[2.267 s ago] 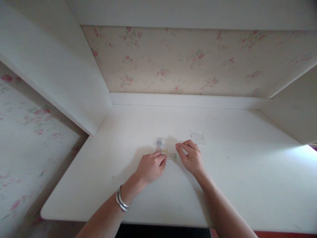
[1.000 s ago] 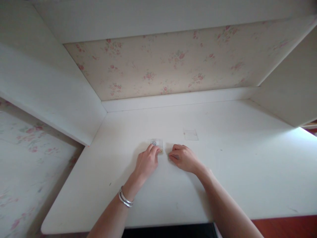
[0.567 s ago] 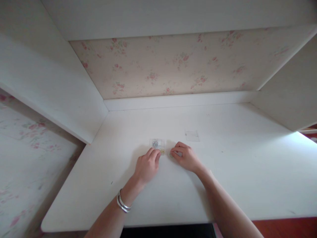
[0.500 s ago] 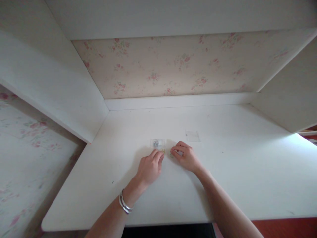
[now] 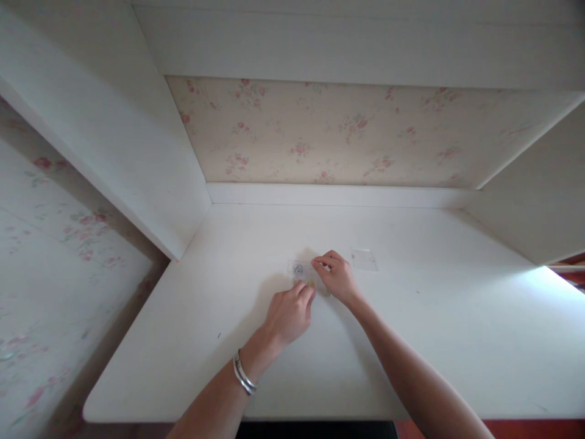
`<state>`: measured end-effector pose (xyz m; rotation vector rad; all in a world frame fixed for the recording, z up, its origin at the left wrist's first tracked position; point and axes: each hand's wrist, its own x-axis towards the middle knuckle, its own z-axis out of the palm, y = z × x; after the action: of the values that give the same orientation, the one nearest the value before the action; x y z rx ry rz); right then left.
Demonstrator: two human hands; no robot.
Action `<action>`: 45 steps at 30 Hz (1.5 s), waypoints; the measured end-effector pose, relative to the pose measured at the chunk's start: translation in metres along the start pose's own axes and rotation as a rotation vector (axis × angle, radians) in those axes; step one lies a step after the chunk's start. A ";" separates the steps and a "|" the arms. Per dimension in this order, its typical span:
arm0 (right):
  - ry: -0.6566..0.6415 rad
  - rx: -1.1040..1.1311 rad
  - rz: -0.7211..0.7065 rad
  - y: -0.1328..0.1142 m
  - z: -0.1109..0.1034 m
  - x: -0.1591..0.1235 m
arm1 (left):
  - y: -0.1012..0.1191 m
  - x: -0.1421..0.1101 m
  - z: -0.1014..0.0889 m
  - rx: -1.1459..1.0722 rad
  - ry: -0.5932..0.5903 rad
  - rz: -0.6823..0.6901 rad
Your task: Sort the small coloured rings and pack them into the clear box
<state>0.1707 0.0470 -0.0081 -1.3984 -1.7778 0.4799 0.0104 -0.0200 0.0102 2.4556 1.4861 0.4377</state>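
A small clear plastic box [image 5: 292,266] lies on the white desk, with a grey ring-like coil [image 5: 298,270] in its far part. My left hand [image 5: 290,312] is closed at the near side of the box and covers part of it. A small yellow coil [image 5: 311,284] shows at its fingertips. Just above the right part of the box, my right hand [image 5: 336,277] pinches thumb and index finger together; whatever is between them is too small to make out. Below that hand sits a small green coil [image 5: 326,292], partly hidden.
A clear flat lid-like piece [image 5: 364,260] lies to the right of my hands. The white desk [image 5: 411,353] has a raised strip [image 5: 342,195] along its back, a panel [image 5: 159,183] at the left and another [image 5: 530,189] at the right. A tiny dark scrap [image 5: 219,335] lies at left.
My right hand has left its spot by the green coil and moved up and left to the box. My left hand stays close to the box. The head view has shifted.
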 end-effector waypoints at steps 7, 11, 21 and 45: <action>0.077 -0.020 0.080 0.015 -0.007 -0.008 | -0.004 0.001 0.002 0.010 -0.008 0.002; 0.051 0.002 0.108 0.023 -0.022 -0.022 | -0.004 0.002 0.005 0.009 -0.020 0.017; 0.047 0.065 0.131 0.034 -0.033 -0.040 | 0.013 0.004 0.020 0.091 -0.057 0.021; 0.004 0.077 0.053 0.034 -0.046 -0.040 | 0.041 0.026 0.023 0.190 -0.124 0.007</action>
<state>0.2301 0.0127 -0.0194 -1.3948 -1.7045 0.5670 0.0635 -0.0167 0.0069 2.5780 1.5321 0.1478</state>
